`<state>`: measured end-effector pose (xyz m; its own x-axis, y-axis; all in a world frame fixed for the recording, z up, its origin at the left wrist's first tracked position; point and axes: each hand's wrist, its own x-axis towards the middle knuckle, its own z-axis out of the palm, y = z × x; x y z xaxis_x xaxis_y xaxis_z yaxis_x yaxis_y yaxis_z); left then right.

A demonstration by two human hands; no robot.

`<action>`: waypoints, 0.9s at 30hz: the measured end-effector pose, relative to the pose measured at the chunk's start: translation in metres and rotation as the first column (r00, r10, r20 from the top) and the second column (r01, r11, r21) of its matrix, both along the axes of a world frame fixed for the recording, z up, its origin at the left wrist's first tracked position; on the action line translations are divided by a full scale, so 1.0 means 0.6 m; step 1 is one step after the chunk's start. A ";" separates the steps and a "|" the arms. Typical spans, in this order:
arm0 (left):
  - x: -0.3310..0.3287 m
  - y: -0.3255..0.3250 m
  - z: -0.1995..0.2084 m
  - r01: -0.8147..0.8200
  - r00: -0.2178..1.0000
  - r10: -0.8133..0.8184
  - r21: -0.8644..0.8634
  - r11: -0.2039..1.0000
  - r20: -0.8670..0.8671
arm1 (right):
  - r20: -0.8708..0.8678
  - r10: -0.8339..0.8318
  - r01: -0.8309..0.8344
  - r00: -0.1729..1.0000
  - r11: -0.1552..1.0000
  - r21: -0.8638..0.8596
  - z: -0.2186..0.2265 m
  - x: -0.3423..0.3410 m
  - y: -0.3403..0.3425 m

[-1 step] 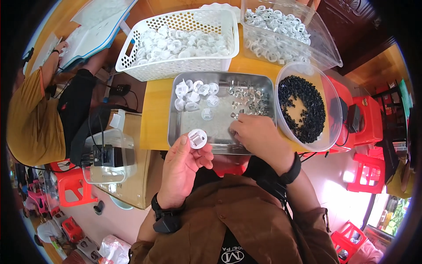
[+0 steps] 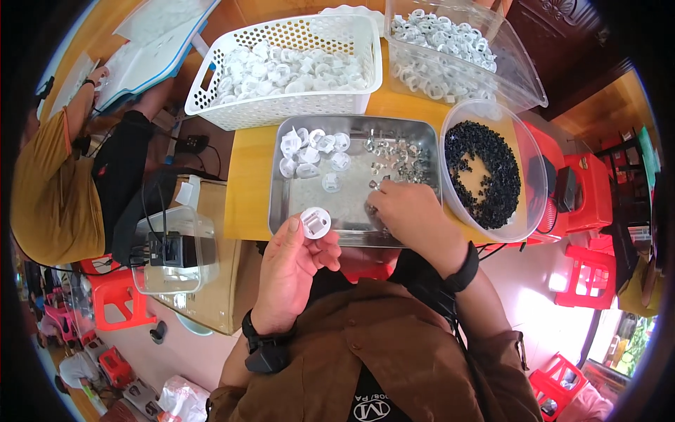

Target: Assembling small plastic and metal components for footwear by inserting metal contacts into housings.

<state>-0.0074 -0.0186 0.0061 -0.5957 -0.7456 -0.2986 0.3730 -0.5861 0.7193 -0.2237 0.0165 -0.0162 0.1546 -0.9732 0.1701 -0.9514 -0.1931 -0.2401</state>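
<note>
My left hand [image 2: 290, 264] holds a round white plastic part [image 2: 316, 222] by its edge, between thumb and fingers, just in front of the metal tray [image 2: 278, 190]. A raised block and a small hole show on the part's face. My right hand [image 2: 406, 214] reaches down into the tray's right side with its fingers drawn together; their tips are partly hidden, and what they pinch cannot be made out. Small shiny metal clips [image 2: 401, 160] lie loose just beyond it. More round white parts [image 2: 307, 149] are grouped in the tray's far left.
Beyond the tray stand a white perforated basket [image 2: 281, 105] and a clear bin [image 2: 464, 70], both full of white parts. A clear round tub [image 2: 538, 183] of small black pieces [image 2: 485, 204] sits right of it. Another person [image 2: 56, 190] works at the left. Red stools [image 2: 587, 274] stand around.
My right hand and wrist have shifted very slightly to the left over the tray. My left hand and its white part look the same.
</note>
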 end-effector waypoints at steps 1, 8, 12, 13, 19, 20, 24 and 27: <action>0.002 0.000 0.000 0.001 1.000 -0.001 -0.002 1.000 0.002 | -0.034 -0.005 0.004 0.999 0.999 -0.032 -0.004 0.001 -0.006; 0.009 0.000 -0.003 -0.009 0.998 0.009 -0.010 1.000 0.067 | 0.093 -0.124 0.130 0.988 0.990 -0.059 0.007 0.000 -0.003; 0.002 0.002 0.000 -0.001 0.999 0.002 -0.009 1.000 0.048 | 0.146 -0.029 0.044 0.989 0.995 -0.095 0.003 0.001 0.001; 0.000 0.002 0.000 0.014 0.999 -0.013 -0.016 1.000 0.046 | 0.128 -0.016 0.027 0.992 0.996 -0.086 -0.001 0.001 0.001; 0.000 0.012 0.013 0.103 0.994 -0.100 -0.076 0.992 0.040 | 0.105 0.024 -0.017 0.994 0.997 -0.074 -0.010 0.002 0.011; 0.001 0.012 0.011 0.113 0.994 -0.111 -0.087 0.990 0.022 | 0.117 -0.015 0.028 0.993 0.994 -0.103 0.001 0.007 0.014; 0.001 0.008 0.008 0.135 0.989 -0.125 -0.138 0.981 0.081 | 0.290 -0.079 0.152 0.954 0.959 -0.238 0.065 -0.007 0.035; -0.008 0.009 0.012 0.159 0.985 -0.149 -0.118 0.980 0.083 | 0.168 -0.195 0.247 0.966 0.883 -0.398 0.104 -0.046 0.058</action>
